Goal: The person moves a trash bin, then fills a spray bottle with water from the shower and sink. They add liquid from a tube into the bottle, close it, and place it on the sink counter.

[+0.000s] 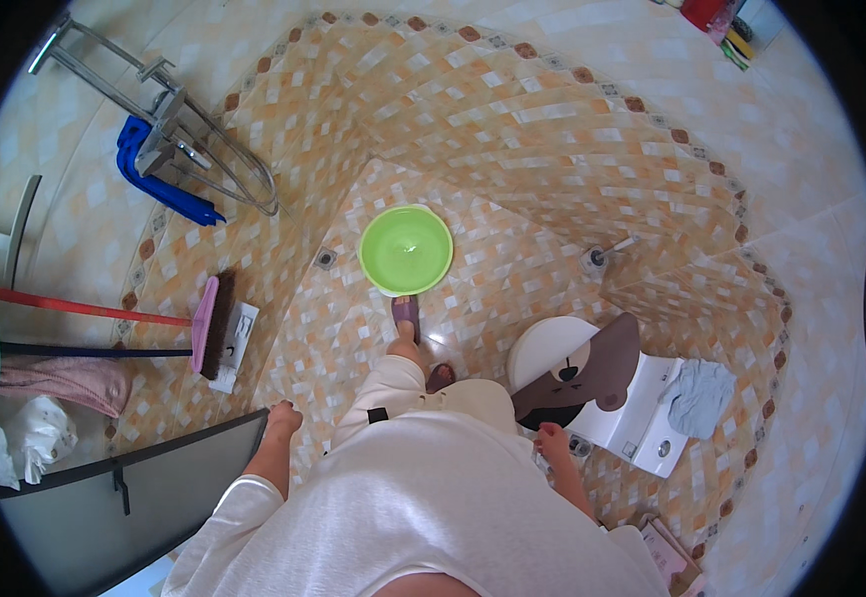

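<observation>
My left hand point(285, 417) hangs at my side with its fingers curled in, close to the edge of a grey door point(154, 502). Nothing shows in it. Down on my right, my right hand point(551, 440) is also loosely closed, and I see nothing in its fingers. Closest to it is a white toilet point(548, 343) with a brown bear-faced lid point(607, 363) standing partly raised. A light green round basin point(405, 251) lies on the tiled floor ahead, beyond my feet. My front foot, in a purple slipper point(406, 316), is right by its rim.
A broom with a pink head point(206, 318) and a white dustpan-like piece point(237, 348) are at the left wall. A metal rack with a blue part point(159, 179) is farther up. A grey-blue cloth point(701, 398) lies on the toilet's back. A drain point(325, 259) is left of the basin.
</observation>
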Tool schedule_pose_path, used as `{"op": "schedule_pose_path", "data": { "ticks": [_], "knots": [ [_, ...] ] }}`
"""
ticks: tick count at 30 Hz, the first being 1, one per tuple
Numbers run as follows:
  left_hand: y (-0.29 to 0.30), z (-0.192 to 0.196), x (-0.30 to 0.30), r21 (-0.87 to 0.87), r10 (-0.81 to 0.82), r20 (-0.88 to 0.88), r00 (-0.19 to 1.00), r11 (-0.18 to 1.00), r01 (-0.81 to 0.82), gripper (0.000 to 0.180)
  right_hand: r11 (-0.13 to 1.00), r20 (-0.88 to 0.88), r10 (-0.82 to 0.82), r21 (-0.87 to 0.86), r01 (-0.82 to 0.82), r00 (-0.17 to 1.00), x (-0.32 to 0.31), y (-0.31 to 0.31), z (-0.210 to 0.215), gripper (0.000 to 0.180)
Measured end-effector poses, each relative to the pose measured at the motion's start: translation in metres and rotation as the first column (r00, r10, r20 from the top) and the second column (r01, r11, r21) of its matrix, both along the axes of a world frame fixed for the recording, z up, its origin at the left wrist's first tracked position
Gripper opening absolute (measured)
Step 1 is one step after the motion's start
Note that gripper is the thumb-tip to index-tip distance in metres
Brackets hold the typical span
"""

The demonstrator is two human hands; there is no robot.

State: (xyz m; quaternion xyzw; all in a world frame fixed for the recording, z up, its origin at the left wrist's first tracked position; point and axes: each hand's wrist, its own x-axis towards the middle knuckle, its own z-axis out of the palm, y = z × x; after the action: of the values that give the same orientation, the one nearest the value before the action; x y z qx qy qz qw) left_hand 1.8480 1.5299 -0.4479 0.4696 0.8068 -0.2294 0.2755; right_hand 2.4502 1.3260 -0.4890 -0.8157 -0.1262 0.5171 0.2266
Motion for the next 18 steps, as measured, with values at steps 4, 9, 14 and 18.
{"op": "schedule_pose_path", "data": {
  "ticks": [4,9,14,18],
  "knots": [
    [0.009,-0.001,0.007,0.015,-0.033,0.004,0.999,0.999,0.033,0.045,1.0,-0.005,-0.02,-0.009,0.02,1.0,-0.002,-0.005,0.0,0.027],
    [0.02,-0.003,0.018,0.014,-0.047,0.022,0.999,0.999,0.047,0.046,0.996,0.038,-0.089,-0.019,0.089,0.995,0.001,-0.006,-0.002,0.026],
    [0.038,-0.01,0.02,0.017,-0.109,0.038,0.993,0.994,0.108,0.046,0.998,0.058,-0.061,0.021,0.06,0.996,0.002,-0.009,-0.009,0.026],
    [0.045,-0.022,0.017,0.078,-0.076,0.028,0.997,0.994,0.074,0.045,0.991,0.0,-0.132,-0.037,0.132,0.991,0.0,-0.009,-0.018,0.026]
  ]
}}
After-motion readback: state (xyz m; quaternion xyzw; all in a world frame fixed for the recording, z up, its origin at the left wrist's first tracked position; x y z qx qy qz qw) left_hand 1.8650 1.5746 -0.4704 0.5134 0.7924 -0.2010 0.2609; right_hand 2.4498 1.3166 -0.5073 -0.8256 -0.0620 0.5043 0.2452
